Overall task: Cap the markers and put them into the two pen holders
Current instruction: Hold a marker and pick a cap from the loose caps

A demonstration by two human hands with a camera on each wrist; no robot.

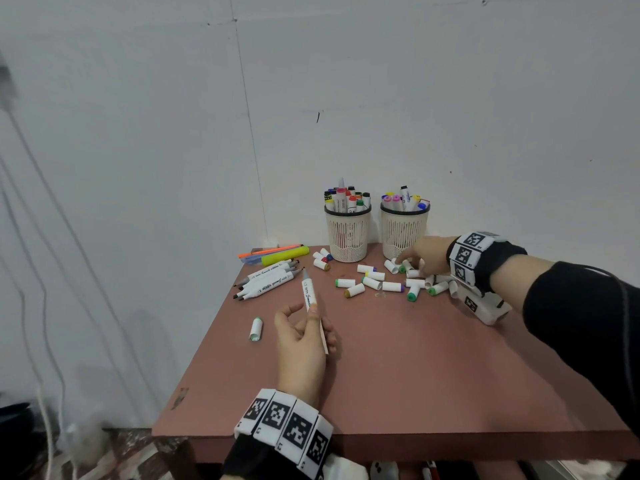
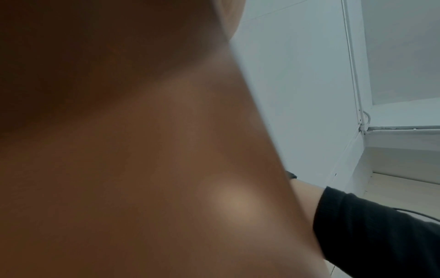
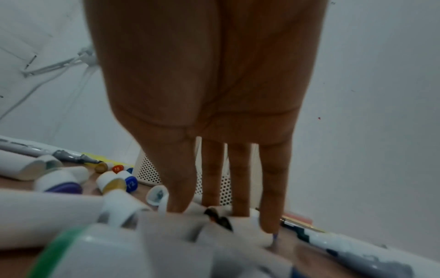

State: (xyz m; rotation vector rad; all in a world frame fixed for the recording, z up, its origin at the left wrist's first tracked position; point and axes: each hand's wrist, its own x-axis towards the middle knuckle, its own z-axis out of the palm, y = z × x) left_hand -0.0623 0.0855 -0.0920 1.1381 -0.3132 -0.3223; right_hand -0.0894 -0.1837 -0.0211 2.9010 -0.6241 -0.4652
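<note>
The uncapped marker [image 1: 309, 293] is in the left hand [image 1: 304, 344], above the middle of the reddish bench [image 1: 415, 368]; its grey tip points away from the person, toward the wall, and its white barrel passes between the thumb and the curled fingers [image 1: 313, 315], which pinch it near the middle. In the left wrist view only skin is seen close to the lens, so the grip is not visible there. The right hand [image 1: 427, 252] reaches to the pile of loose caps [image 1: 415, 278] at the far right of the bench, just in front of the right pen holder [image 1: 403, 230]. Its fingers [image 3: 240, 178] are straight and a little apart, and the tips touch the white caps from above; I cannot see that they pinch any cap. The caps lie on their sides, white with ends in green, purple, yellow and brown. One single cap [image 1: 256, 329] with a green end lies alone, just left of the left hand. The left pen holder [image 1: 348, 233] stands beside the right one at the wall; both are cream mesh cups and are full of capped markers standing upright. To the left of the holders lies a group of uncapped markers [image 1: 266, 278] with grey tips, and behind them a yellow highlighter [image 1: 285, 255] and an orange pen [image 1: 270, 250].
</note>
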